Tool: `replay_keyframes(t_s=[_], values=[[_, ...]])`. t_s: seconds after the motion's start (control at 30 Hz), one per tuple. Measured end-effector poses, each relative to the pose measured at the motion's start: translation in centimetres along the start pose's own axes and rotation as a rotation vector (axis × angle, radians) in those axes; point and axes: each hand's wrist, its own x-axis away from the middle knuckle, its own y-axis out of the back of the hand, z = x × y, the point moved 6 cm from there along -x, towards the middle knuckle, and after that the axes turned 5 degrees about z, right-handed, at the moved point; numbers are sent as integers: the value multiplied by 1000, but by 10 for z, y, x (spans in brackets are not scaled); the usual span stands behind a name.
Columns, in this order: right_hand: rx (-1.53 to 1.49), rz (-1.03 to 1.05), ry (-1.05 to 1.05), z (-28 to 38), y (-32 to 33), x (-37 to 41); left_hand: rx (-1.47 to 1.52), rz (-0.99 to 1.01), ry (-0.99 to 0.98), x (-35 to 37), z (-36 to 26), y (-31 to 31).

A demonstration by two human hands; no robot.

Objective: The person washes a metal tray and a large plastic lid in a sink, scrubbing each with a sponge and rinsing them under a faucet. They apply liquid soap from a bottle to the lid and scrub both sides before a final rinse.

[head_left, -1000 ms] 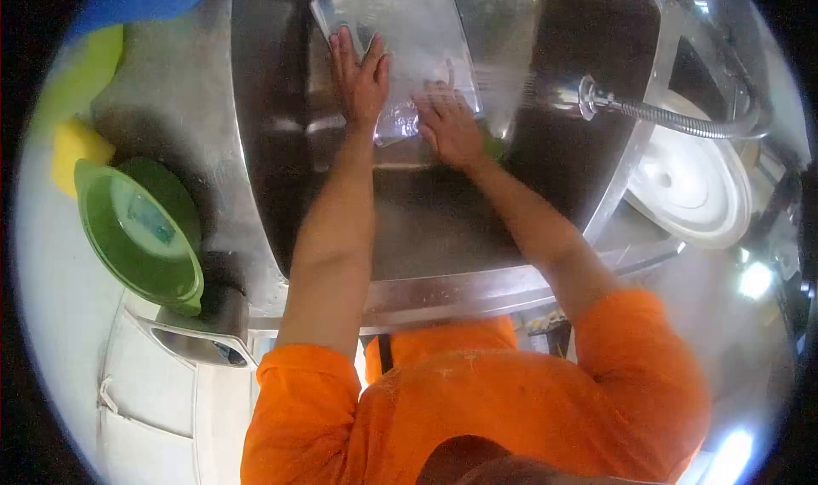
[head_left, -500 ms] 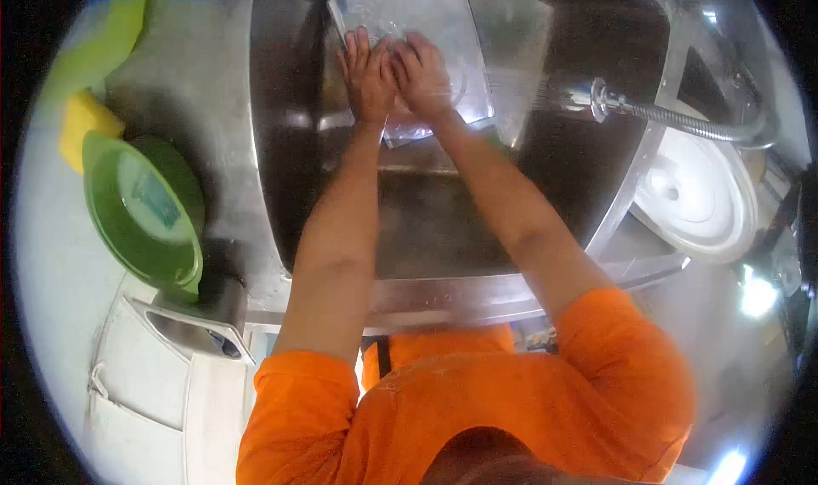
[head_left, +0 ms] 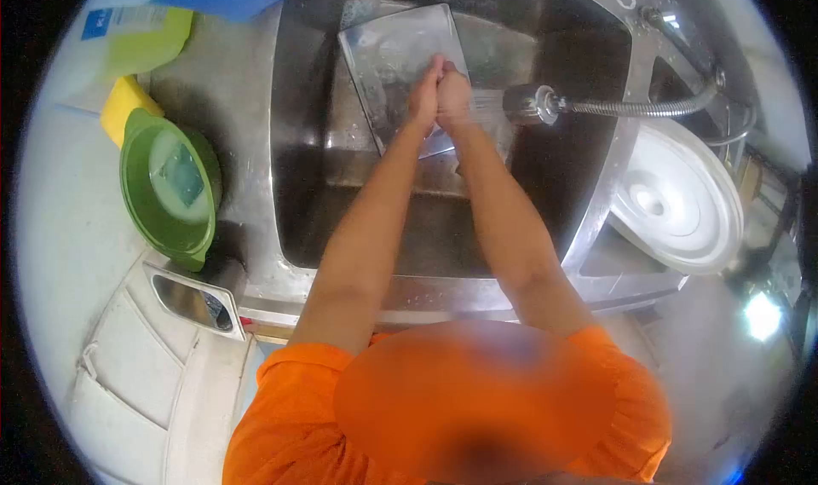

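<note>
My left hand (head_left: 423,101) and my right hand (head_left: 454,99) are pressed together, palm to palm, above a rectangular metal tray (head_left: 388,54). Their fingers are closed, and no object shows in them. The tray lies tilted on the bottom of a steel sink (head_left: 383,246), its surface wet. From the right, a spray head (head_left: 532,104) on a flexible metal hose (head_left: 635,108) sends water sideways onto my hands. The gap between my palms is hidden.
Left of the sink stand a green basin (head_left: 136,195) with cloudy liquid, a yellow sponge-like piece (head_left: 128,106) and a yellow-green container (head_left: 149,42). A metal box (head_left: 194,302) sits at the front edge. A white round lid (head_left: 694,199) leans at right.
My hands have come off the tray, where they lay spread, and joined together under the spray. The tray now lies tilted the other way; the whole view has shifted slightly.
</note>
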Motion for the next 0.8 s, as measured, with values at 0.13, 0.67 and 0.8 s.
replay_keyframes(t_s=[0.13, 0.67, 0.8], values=[[339, 70, 233, -51, 11, -41, 97, 192, -84, -1, -4, -51], [-320, 168, 696, 94, 104, 170, -1548, 379, -890, -44, -30, -143], [-292, 324, 543, 59, 67, 149, -1433, 399, -666, -54, 5, -116]])
